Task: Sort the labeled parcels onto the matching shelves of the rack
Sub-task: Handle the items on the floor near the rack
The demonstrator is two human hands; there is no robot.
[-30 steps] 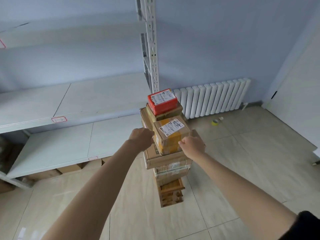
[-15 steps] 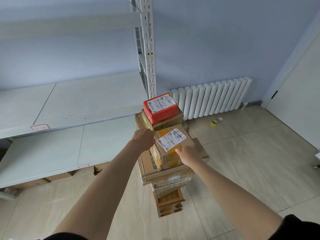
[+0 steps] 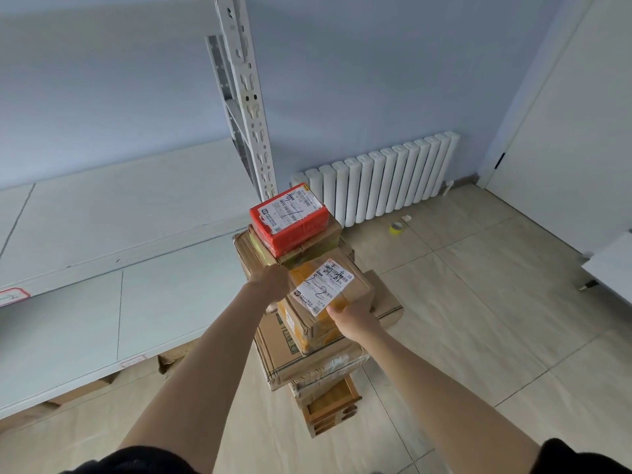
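A small brown parcel (image 3: 355, 289) with yellow tape and a white label reading "2-2" sits tilted on a tall stack of cardboard boxes (image 3: 307, 357). My left hand (image 3: 272, 280) grips its left side and my right hand (image 3: 352, 319) grips its near right corner. Behind it a red parcel (image 3: 297, 230) with a handwritten label lies on top of another brown box. The white rack (image 3: 253, 138) stands to the left, with an upper shelf (image 3: 130, 213) and a lower shelf (image 3: 68, 330) carrying small red-edged tags.
A white radiator (image 3: 383, 186) lines the blue wall behind the stack. A yellow tape roll (image 3: 397, 228) lies on the tiled floor near it. A white door (image 3: 561, 131) is at the right. Cardboard boxes (image 3: 78, 391) sit under the lowest shelf.
The view has shifted right and closer to the stack. Both hands have stayed on the small brown parcel, which now sits more tilted with its label facing me.
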